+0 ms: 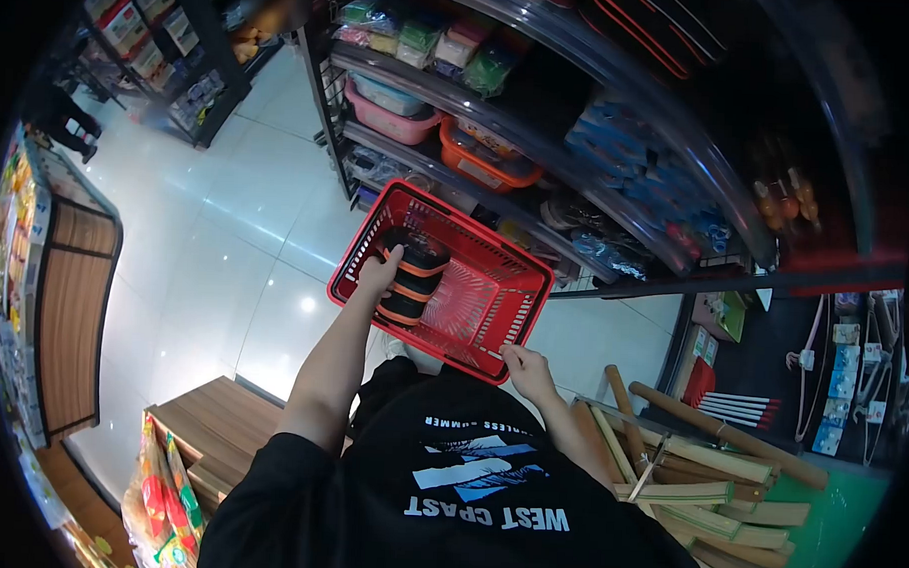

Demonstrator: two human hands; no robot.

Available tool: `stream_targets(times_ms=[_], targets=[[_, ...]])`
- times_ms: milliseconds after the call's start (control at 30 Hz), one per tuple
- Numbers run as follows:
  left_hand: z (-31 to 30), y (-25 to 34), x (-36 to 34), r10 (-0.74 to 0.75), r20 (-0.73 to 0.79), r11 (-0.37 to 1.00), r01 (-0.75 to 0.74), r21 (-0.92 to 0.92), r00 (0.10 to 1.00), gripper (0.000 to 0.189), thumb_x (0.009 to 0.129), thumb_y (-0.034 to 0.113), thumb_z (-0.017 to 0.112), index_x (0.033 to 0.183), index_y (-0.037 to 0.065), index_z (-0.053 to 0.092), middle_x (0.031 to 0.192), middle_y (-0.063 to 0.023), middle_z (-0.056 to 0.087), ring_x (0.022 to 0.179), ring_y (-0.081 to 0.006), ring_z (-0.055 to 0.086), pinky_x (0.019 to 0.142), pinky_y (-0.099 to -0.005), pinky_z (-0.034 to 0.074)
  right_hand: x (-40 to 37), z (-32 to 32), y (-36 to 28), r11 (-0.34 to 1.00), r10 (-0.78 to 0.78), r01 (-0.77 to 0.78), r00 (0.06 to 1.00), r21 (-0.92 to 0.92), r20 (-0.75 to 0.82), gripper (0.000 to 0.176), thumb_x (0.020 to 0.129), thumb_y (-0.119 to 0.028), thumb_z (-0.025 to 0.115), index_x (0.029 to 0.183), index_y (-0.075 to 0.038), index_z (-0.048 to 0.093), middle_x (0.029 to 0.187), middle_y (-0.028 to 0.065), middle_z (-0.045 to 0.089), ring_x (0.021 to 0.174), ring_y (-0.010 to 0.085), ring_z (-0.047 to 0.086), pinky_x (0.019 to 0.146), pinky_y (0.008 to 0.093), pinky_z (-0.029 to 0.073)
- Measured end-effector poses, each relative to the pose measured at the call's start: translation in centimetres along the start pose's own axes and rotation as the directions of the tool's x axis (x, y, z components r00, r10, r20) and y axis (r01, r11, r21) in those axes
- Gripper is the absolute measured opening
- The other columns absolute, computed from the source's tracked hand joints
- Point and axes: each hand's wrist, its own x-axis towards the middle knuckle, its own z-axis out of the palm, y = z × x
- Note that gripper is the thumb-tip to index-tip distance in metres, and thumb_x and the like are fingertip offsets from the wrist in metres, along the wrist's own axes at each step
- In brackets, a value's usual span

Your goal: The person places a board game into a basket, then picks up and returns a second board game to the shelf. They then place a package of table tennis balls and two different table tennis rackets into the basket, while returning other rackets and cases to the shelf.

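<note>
A red plastic shopping basket (481, 247) hangs in front of my body, tilted in this view. My right hand (526, 373) is closed on its near right rim. Inside the basket, at its left side, is a black thing with orange bands (411, 286), which looks like a stack of dark containers with orange edges. My left hand (379, 272) reaches over the left rim and grips this stack at its left side, the thumb on top and the other fingers mostly hidden. The slotted basket floor shows to the right of the stack.
Beyond the basket stands a shelf rack (461, 104) with a pink tub (392, 117), an orange tub (484, 160) and bagged goods. Wooden rolling pins and boards (713, 483) lie near my right elbow. A wooden display stand (78, 321) is at the left; a person (60, 120) stands far left.
</note>
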Motion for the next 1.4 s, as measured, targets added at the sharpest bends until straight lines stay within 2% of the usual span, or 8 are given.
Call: stream_targets(times_ms=[233,333,533,600,800,967,1200,1400], targets=[[1.1,1.6,3.0,-0.043,0.053,0.978,0.031,0.205,0.998,0.063,0.074,0.057,0.067,0.094,-0.003,0.065,0.069,-0.0112,0.063,0.058,-0.0225,0.062,0.05,-0.0334,0.051,-1.6,2.0,1.5,0.991,0.13,-0.129,0.991,-0.034,0.024,0.03,0.094,-0.027,0.052,0.106,-0.003,0.066,0.089,0.0153,0.069,0.086,0.0255,0.068,0.078,0.0327,0.051],[1.5,1.7,3.6,-0.177,0.05,0.983,0.174,0.063,0.983,0.036,0.076,0.039,0.068,0.083,0.005,0.061,0.058,-0.0024,0.049,0.042,-0.0146,0.045,0.04,-0.0294,0.036,-1.4,2.5,2.0,0.987,0.158,-0.158,0.986,-0.009,0.044,0.032,0.095,-0.026,0.051,0.106,0.0,0.066,0.089,0.0148,0.07,0.085,0.022,0.068,0.077,0.0314,0.052],[0.4,3.0,-0.2,-0.006,0.157,0.982,0.035,-0.184,0.988,0.047,0.07,0.033,0.072,0.093,-0.005,0.059,0.07,-0.0084,0.06,0.046,-0.0153,0.051,0.04,-0.031,0.038,1.4,3.6,1.1,0.937,0.171,-0.202,0.977,0.285,0.127,0.042,0.098,-0.032,0.047,0.112,0.004,0.062,0.103,0.0129,0.068,0.092,0.0203,0.066,0.079,0.0315,0.053],[0.1,3.5,-2.9,0.102,0.16,0.979,-0.071,-0.19,0.982,0.028,0.079,0.031,0.067,0.084,0.006,0.055,0.054,0.0047,0.044,0.036,-0.0066,0.037,0.033,-0.024,0.022,2.3,3.0,-2.1,0.807,0.273,-0.393,0.91,0.44,0.313,0.049,0.097,-0.041,0.048,0.121,0.002,0.056,0.114,0.0136,0.063,0.102,0.0213,0.063,0.082,0.0334,0.052],[-0.7,4.0,-14.6,0.312,0.247,0.901,-0.203,-0.383,0.917,0.051,0.081,0.031,0.069,0.115,0.0,0.048,0.08,-0.0014,0.055,0.054,-0.0068,0.049,0.044,-0.021,0.036,3.7,2.2,-9.3,0.311,0.272,-0.59,0.807,0.745,0.525,0.059,0.092,-0.044,0.056,0.133,-0.003,0.044,0.13,0.0156,0.051,0.116,0.0242,0.055,0.094,0.0375,0.048],[-1.4,5.0,-19.3,0.47,0.306,0.863,-0.359,-0.355,0.828,0.053,0.087,0.024,0.065,0.126,-0.001,0.04,0.09,-0.0041,0.056,0.067,-0.0072,0.051,0.055,-0.021,0.041,1.8,1.2,-11.3,0.132,0.039,-0.309,0.951,0.942,0.306,0.044,0.092,-0.025,0.061,0.129,-0.008,0.047,0.124,0.0065,0.056,0.112,0.0183,0.057,0.094,0.0348,0.048],[-1.2,8.5,-22.1,0.568,0.568,0.81,-0.284,-0.513,0.595,0.063,0.091,0.01,0.057,0.141,0.002,0.02,0.127,-0.0124,0.049,0.12,-0.019,0.046,0.103,-0.0347,0.036,-1.2,-5.0,-12.5,0.42,-0.1,0.168,0.985,0.892,-0.139,0.048,0.087,-0.016,0.065,0.127,0.0,0.046,0.116,0.0065,0.057,0.107,0.0139,0.054,0.093,0.0312,0.044],[2.3,15.1,-25.1,0.687,0.602,0.726,-0.405,-0.556,0.407,0.066,0.089,0.009,0.06,0.141,0.004,0.02,0.129,-0.0134,0.047,0.118,-0.0196,0.048,0.1,-0.0354,0.039,-2.7,-13.0,-13.4,0.528,-0.244,0.416,0.909,0.74,-0.337,0.054,0.083,-0.021,0.068,0.127,0.001,0.046,0.117,0.0075,0.057,0.107,0.0146,0.053,0.093,0.0314,0.044]])
